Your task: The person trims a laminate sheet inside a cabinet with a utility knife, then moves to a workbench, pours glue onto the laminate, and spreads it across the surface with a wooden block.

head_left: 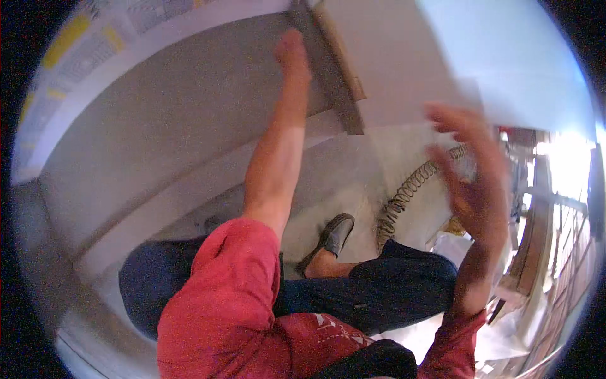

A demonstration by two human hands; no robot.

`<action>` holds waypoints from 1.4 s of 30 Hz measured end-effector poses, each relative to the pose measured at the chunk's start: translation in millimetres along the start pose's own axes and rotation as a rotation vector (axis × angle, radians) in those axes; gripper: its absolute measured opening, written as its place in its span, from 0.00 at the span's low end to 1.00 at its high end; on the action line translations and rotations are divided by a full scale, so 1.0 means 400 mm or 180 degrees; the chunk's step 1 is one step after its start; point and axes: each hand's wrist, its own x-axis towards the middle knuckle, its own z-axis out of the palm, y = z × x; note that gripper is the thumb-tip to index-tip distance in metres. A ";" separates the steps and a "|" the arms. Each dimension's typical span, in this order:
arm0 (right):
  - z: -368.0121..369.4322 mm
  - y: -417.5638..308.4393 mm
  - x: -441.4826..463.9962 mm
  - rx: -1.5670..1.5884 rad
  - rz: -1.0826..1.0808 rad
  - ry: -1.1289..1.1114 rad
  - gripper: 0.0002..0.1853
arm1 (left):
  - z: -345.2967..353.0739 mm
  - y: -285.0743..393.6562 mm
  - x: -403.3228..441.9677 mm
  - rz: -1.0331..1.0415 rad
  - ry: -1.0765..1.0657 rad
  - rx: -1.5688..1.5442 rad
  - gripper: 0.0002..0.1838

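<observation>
My left hand point(291, 50) is stretched far forward over a large grey panel point(189, 88), close to a dark upright strip point(325, 63). Its fingers look curled together, and anything in them is hidden. Raised on the right, my right hand point(470, 151) is smeared by motion, with its thumb and fingers apart and nothing between them. Behind it runs a coiled spring-like hose point(410, 186). A thin wooden strip point(341, 54) lies along the edge of a pale board point(398, 57), between the two hands.
Printed sheets with yellow patches point(82, 50) line the upper left. A dark shoe point(334, 237) rests on the floor below my arms. At the right stand a wooden frame point(527, 252) and white sheet material point(451, 246), near bright light.
</observation>
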 end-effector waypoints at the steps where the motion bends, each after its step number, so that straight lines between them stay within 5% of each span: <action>1: 0.031 0.021 -0.006 -0.0125 -0.0021 -0.0520 0.26 | -0.012 0.113 0.000 0.0498 0.0106 -0.0146 0.12; 5: 0.127 0.061 -0.023 0.0260 0.0498 -0.2593 0.30 | -0.049 0.610 -0.058 0.2549 0.0071 -0.0640 0.12; 10: 0.231 0.064 -0.007 0.0233 -0.0199 -0.2049 0.28 | -0.065 0.868 -0.129 0.3763 -0.0048 -0.0770 0.11; 23: 0.228 0.081 0.004 0.0453 -0.0450 -0.2063 0.27 | -0.079 0.935 -0.275 0.4527 -0.0272 -0.0149 0.10; 24: 0.247 0.101 0.006 0.0764 -0.0294 -0.1313 0.28 | -0.079 0.928 -0.294 0.4671 -0.0256 0.0064 0.10; 26: 0.224 0.102 0.027 0.1433 0.0061 0.0099 0.29 | -0.066 0.876 -0.355 0.5617 0.0160 0.2014 0.10; 27: 0.191 0.089 0.042 0.1813 0.0262 0.0746 0.29 | -0.047 0.839 -0.388 0.5600 -0.0371 0.2421 0.10; 28: 0.186 0.095 0.054 0.2706 0.0301 0.1210 0.29 | 0.014 0.790 -0.437 0.4003 -0.2087 0.1355 0.08; 29: 0.180 0.104 0.062 0.3600 0.0352 0.1643 0.29 | 0.074 0.741 -0.487 0.2159 -0.2801 -0.0021 0.08; 30: 0.165 0.103 0.067 0.3609 0.0303 0.1537 0.29 | 0.093 0.693 -0.507 0.1219 -0.3283 -0.0040 0.11; 32: 0.135 0.104 0.075 0.2842 0.0568 0.2143 0.31 | 0.118 0.572 -0.523 0.0763 -0.3753 -0.0428 0.10; 35: 0.160 0.168 0.048 0.2517 0.0914 0.1552 0.31 | 0.114 0.518 -0.514 0.0234 -0.3993 -0.0391 0.09; 36: 0.171 0.173 0.045 0.2516 0.0887 0.1478 0.31 | 0.111 0.488 -0.493 0.0236 -0.3918 -0.0415 0.09; 38: 0.184 0.173 0.039 0.2235 0.1090 0.1920 0.27 | 0.111 0.393 -0.418 0.1424 -0.2877 0.0411 0.15; 40: 0.178 0.171 0.016 0.2346 0.1021 0.1782 0.27 | 0.081 0.189 -0.329 0.0594 -0.0778 0.0076 0.25; 42: 0.171 0.159 -0.006 0.2191 0.0926 0.1188 0.27 | -0.006 0.069 -0.278 0.0385 0.0860 0.1288 0.36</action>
